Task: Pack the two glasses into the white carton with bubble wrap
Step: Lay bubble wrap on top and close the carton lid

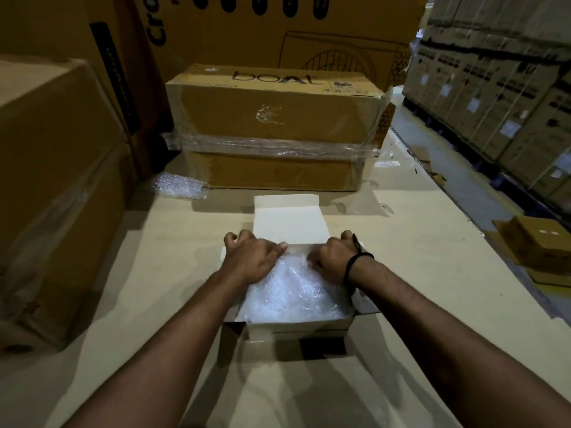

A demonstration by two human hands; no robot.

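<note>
The white carton (296, 327) stands open on the cardboard-covered surface in front of me. Bubble wrap (290, 291) fills it to the rim, and no glass shows through it. The carton's lid flap (290, 220) stands up at the far side. My left hand (253, 257) grips the far left corner at the base of the lid, fingers curled over the edge and thumb lying along the fold. My right hand (335, 257) grips the far right corner with curled fingers, its thumb on the bubble wrap. A black band circles the right wrist.
A brown taped "boAt" box (275, 128) stands just behind the carton. A loose piece of bubble wrap (179, 185) lies at its left foot. Large brown boxes (55, 180) wall off the left side. Lower right are a small brown box (537, 245) and stacked cartons (494, 88).
</note>
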